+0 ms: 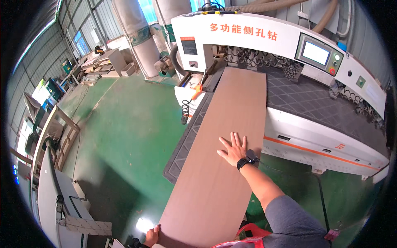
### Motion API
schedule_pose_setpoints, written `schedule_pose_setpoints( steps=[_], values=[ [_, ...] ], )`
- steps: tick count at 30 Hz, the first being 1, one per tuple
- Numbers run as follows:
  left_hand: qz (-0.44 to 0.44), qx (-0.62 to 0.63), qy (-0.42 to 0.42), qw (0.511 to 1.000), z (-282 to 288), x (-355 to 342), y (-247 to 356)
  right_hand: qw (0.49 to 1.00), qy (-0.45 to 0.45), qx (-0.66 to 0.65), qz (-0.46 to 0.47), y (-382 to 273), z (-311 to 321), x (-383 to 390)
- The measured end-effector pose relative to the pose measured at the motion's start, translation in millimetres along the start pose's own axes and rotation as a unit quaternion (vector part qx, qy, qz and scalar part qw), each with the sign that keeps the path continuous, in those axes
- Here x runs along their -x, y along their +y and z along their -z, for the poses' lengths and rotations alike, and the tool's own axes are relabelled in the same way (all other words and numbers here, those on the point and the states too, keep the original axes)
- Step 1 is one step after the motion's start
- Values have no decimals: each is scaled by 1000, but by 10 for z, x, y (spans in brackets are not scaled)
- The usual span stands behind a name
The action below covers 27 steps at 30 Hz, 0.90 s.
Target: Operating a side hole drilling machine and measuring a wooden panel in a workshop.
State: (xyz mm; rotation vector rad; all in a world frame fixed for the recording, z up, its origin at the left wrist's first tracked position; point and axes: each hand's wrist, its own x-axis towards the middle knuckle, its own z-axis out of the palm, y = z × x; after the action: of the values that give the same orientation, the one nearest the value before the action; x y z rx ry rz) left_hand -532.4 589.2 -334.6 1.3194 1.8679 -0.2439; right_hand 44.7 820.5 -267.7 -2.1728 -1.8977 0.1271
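Observation:
A long brown wooden panel (225,136) lies lengthwise on the dark gridded bed (306,97) of a white drilling machine (256,35), its near end overhanging toward me. My right hand (233,149) rests flat on the panel's top face, fingers spread, a black watch on the wrist. My left hand (151,236) grips the panel's near left corner at the bottom of the picture; only the fingers and part of the hand show.
A green floor (128,136) spreads to the left. The machine's touch screen (316,53) sits at upper right. Dust collector bags (134,29) stand behind. Stacked boards (97,66) and a white machine (53,194) line the left side.

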Motion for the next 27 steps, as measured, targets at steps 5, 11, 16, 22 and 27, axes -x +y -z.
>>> schedule_pose_setpoints(
  steps=[5,11,16,22,27],
  values=[
    [-97,-2,104,990,139,-160,486,1000,30,-4,6,226,-113,-384],
    [-82,-1,143,986,419,-166,1244,1000,14,3,9,415,-67,-807],
    [-93,6,163,982,417,-350,1319,1000,11,14,19,484,-64,-1014],
    [16,-1,307,952,317,24,1603,998,-17,24,51,409,-32,-1122],
    [82,78,588,801,-319,866,1153,998,-11,46,31,557,-30,-1125]
  ],
)
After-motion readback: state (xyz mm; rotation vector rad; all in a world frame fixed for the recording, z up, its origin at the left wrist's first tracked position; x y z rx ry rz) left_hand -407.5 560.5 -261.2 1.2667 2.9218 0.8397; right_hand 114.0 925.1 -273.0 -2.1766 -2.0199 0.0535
